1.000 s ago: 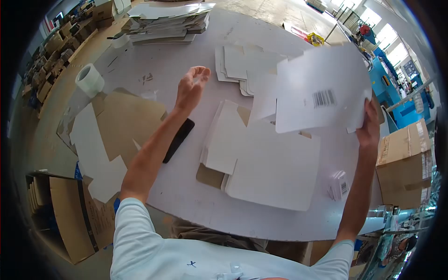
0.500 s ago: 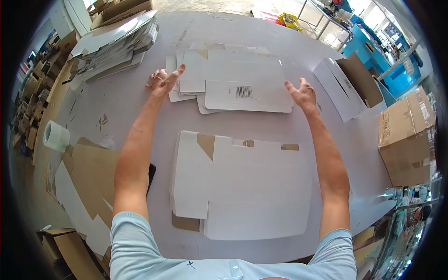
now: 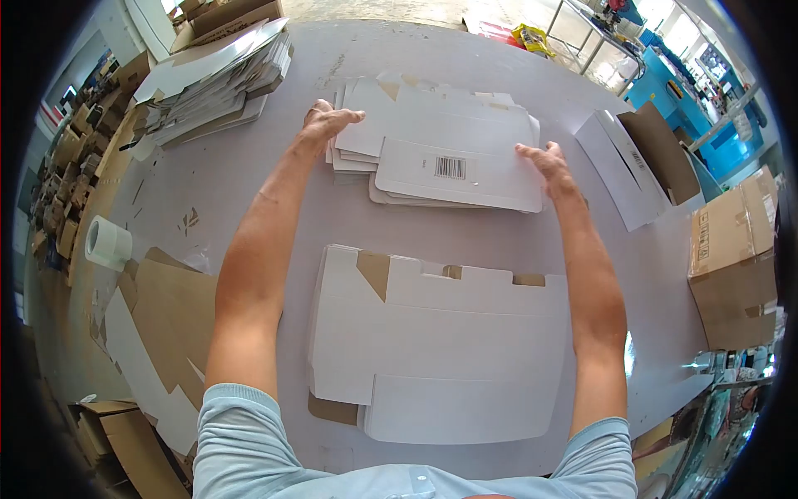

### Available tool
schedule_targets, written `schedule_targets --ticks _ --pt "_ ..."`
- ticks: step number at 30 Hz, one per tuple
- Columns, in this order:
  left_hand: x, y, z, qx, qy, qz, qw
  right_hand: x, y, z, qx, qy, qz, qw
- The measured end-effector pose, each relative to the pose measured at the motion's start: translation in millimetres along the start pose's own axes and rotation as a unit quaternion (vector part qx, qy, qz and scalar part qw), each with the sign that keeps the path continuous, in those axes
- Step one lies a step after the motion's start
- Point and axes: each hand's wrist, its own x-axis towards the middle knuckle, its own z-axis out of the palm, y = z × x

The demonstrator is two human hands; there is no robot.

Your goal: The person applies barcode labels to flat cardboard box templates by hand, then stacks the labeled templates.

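Note:
A far stack of flat white carton blanks [image 3: 440,141] lies on the grey table [image 3: 249,166]; its top sheet [image 3: 465,176] bears a barcode. My left hand [image 3: 326,121] rests on the stack's left edge, fingers spread. At the right end of the barcoded sheet my right hand [image 3: 544,162] touches the sheet with its fingers apart. Neither hand grips anything. A second stack of flattened white cartons [image 3: 432,341] lies close to me, between my forearms.
A tall pile of blanks [image 3: 212,79] sits at the far left. A tape roll [image 3: 108,243] and brown cardboard sheets [image 3: 179,316] lie left. An open carton [image 3: 640,162] and a brown box [image 3: 731,258] stand right. Workshop machines are beyond the table.
A second ago my right hand held the barcoded sheet up in the air. It now lies on the far stack, and both hands have come down onto that stack's ends.

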Motion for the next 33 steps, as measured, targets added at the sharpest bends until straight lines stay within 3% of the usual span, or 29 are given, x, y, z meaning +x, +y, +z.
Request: schedule_targets --ticks 2,5,8,9,11,15,18,20,21,22,23,27,29,33 --pt "10.1 -8.0 3.7 -0.032 0.059 -0.014 0.998 6.3 3.8 -15.6 0.183 -0.185 0.105 0.96" --pt "9.4 -10.6 9.3 -0.027 0.062 -0.032 0.997 -4.2 6.2 -17.7 0.233 -0.246 0.098 0.936" --pt "0.9 -3.4 10.8 0.019 0.077 -0.066 0.995 -18.9 3.9 -12.2 0.239 -0.167 0.068 0.954" --pt "1.5 -7.4 9.2 0.022 0.078 -0.069 0.994 -27.6 -0.5 -14.1 0.241 -0.17 0.069 0.953" --pt "4.3 -15.5 5.8 0.044 0.048 -0.03 0.997 -40.9 -9.9 -22.8 0.283 -0.265 0.026 0.921" --pt "-0.1 -20.4 1.1 0.035 0.097 -0.013 0.995 -64.3 -15.0 -24.2 0.304 -0.242 -0.029 0.921" --pt "-14.5 -23.9 -6.0 0.099 0.136 -0.01 0.986 -89.4 -29.8 -37.9 0.337 -0.2 -0.065 0.918" --pt "-14.1 -34.1 -13.4 0.017 0.23 0.099 0.968 -93.9 -34.2 -53.7 0.369 -0.226 -0.124 0.893" --pt "-20.9 -32.3 -18.8 0.015 0.232 0.1 0.967 -98.7 -35.9 -61.0 0.369 -0.227 -0.127 0.892" --pt "-28.4 -29.8 -29.0 -0.166 0.086 0.121 0.975 -102.0 -40.5 -67.9 0.379 -0.23 -0.169 0.88" --pt "-41.0 -21.2 -39.8 -0.336 -0.067 0.138 0.929 -104.7 -45.7 -73.7 0.388 -0.234 -0.212 0.866" --pt "-74.7 10.1 -60.2 -0.388 -0.042 0.235 0.89 -112.7 -54.7 -90.4 0.371 -0.176 -0.252 0.876" --pt "-89.6 28.6 -67.1 -0.391 -0.006 0.304 0.869 -100.4 -58.2 -95.1 0.29 -0.142 -0.303 0.897" --pt "-105.2 40.8 -62.9 -0.329 0.051 0.336 0.881 -68.7 -28.4 -80.7 0.247 -0.166 -0.253 0.92"
